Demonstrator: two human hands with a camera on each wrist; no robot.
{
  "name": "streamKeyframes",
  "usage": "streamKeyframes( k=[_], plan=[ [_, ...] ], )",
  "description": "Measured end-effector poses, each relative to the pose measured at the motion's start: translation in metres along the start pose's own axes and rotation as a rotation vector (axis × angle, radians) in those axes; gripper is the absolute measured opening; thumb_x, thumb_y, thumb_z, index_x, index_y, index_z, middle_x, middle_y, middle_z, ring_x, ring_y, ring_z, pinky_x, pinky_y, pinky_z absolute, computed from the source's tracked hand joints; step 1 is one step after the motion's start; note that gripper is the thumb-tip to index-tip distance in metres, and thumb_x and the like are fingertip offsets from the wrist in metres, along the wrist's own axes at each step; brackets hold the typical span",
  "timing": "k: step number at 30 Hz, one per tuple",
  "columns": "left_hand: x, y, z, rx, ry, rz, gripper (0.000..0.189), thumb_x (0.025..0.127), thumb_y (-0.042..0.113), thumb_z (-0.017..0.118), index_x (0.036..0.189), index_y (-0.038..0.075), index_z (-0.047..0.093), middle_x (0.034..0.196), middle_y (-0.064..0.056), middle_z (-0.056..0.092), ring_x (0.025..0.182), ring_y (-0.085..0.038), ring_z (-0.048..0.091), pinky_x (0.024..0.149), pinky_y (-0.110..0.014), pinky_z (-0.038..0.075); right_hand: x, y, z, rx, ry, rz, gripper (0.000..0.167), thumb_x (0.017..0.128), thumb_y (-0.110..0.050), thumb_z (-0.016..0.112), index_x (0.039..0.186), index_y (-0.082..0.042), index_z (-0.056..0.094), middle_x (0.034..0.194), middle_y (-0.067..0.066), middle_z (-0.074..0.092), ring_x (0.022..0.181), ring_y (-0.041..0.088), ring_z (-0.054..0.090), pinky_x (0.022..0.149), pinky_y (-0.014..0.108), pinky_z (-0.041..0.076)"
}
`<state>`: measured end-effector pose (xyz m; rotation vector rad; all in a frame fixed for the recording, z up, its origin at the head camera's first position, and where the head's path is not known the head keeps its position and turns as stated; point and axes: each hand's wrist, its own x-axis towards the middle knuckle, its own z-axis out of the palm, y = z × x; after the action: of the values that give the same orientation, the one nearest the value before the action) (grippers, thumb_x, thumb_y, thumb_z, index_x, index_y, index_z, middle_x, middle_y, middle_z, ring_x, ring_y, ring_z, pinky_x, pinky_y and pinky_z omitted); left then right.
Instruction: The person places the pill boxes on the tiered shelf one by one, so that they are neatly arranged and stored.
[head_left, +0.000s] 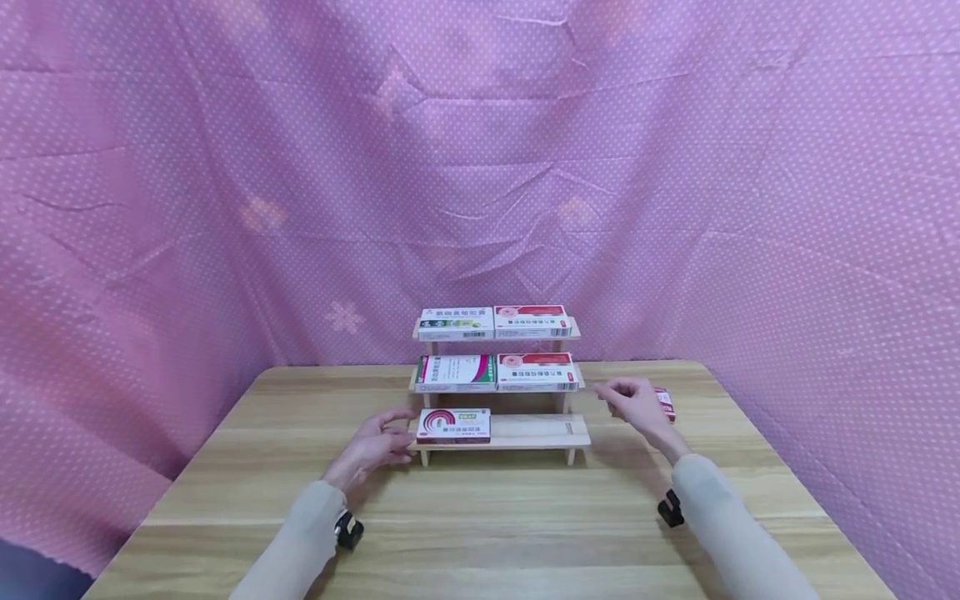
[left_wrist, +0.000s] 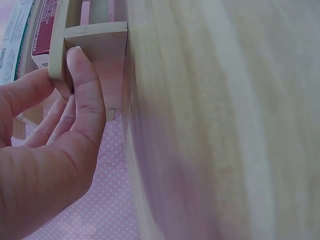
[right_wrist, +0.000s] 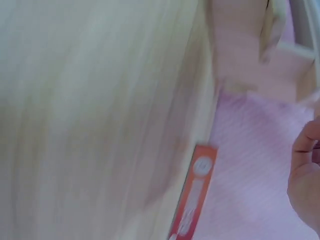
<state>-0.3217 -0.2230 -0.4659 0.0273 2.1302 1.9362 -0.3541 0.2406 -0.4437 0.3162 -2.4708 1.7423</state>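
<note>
A three-step wooden display stand [head_left: 528, 443] holds medicine boxes. At its lowest step, my left hand [head_left: 378, 446] pinches the left end of the board; in the left wrist view, fingers [left_wrist: 86, 92] lie on both sides of the board. Beside that hand is a white and maroon medicine box [head_left: 453, 426] on the lowest step. My right hand [head_left: 636, 404] hovers right of the stand, fingers loosely bent, nothing visible in them. Partly behind the right hand, a red medicine box [head_left: 665, 405] lies on the table, also seen as a blurred red box [right_wrist: 194, 192] in the right wrist view.
On the middle step are a green-and-magenta-edged box [head_left: 456, 372] and a red-and-white box [head_left: 536, 372]. The top step bears a white box [head_left: 456, 322] and another red-and-white box [head_left: 532, 321]. Behind the wooden table [head_left: 480, 525] hangs a pink dotted cloth [head_left: 480, 167].
</note>
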Motion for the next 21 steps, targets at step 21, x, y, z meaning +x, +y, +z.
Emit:
streamKeyframes(
  k=[21],
  plan=[
    [-0.001,0.002,0.0,0.005,-0.002,0.0,0.058,0.091,-0.001,0.059,0.146,0.0,0.038,0.113,-0.02,0.065,0.082,-0.023,0.068,0.079,-0.039,0.061,0.0,0.035,-0.063,-0.197,-0.075,0.027,0.036,0.091,-0.021,0.07,0.115,0.006,0.066,0.112,0.019,0.068,0.092,0.006,0.057,0.077,0.018,0.047]
  ],
)
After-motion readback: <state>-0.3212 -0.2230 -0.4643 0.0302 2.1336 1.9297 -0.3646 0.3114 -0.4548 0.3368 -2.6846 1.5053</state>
